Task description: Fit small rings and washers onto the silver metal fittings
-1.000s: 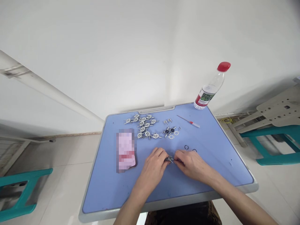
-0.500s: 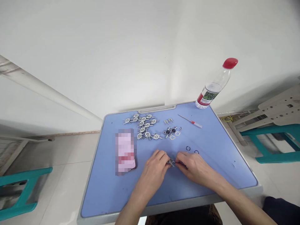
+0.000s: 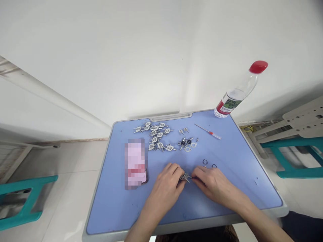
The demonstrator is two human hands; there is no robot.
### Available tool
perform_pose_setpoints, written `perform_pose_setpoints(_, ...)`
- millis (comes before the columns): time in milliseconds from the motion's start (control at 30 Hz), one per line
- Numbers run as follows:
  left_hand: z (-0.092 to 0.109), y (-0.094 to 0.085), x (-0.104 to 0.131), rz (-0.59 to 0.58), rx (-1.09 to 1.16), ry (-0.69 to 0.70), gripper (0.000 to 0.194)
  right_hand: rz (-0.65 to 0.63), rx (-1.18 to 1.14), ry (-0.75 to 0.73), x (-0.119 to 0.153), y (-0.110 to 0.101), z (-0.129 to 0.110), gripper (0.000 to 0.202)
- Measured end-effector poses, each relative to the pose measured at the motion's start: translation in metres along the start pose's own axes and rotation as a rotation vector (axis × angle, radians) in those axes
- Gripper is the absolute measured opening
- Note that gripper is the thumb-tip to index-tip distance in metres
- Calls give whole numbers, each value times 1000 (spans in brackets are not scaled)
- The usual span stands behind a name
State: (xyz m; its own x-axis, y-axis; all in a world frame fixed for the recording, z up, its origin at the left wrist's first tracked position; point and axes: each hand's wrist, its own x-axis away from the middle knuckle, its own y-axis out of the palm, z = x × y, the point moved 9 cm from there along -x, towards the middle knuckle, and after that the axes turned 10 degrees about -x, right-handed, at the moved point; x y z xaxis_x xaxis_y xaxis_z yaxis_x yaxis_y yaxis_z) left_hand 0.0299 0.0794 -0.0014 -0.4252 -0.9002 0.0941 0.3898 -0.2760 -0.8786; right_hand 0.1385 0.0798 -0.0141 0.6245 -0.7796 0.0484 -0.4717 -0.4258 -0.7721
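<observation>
Near the front middle of the table, my left hand (image 3: 169, 181) grips a small metal valve body (image 3: 185, 176) with thin pipe stubs between thumb and fingers. My right hand (image 3: 214, 181) is closed in a pinch just right of it, at the end of one stub; what its fingertips hold is hidden. Beyond my right hand lie two dark rings, a left one (image 3: 205, 162) and a right one (image 3: 214, 165). Farther back are two valve bodies with black round inserts (image 3: 186, 142), flat metal gaskets (image 3: 193, 145) and tiny screws (image 3: 197, 139).
Several similar valve bodies (image 3: 160, 146) are grouped at the back left, beside a phone with a blurred screen (image 3: 136, 161). Two small metal levers (image 3: 186, 129), a screwdriver (image 3: 210, 133) and a red-capped bottle (image 3: 232, 101) stand or lie toward the back of the blue table (image 3: 113, 208).
The view has shifted slightly. Both hands stay at the same valve body, which shows a little more between them, and my right fingertips remain pinched by its stub.
</observation>
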Motion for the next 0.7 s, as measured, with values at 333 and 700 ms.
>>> perform_pose_setpoints(333, -13, -20, 5, 64, 192, -79, 27, 39, -109, 0, 1, -10, -3, 12)
perform_pose_setpoints(700, -15, -19, 6, 60, 256, -100, 22, 127, -104, -70, -2, -10, -6, 21)
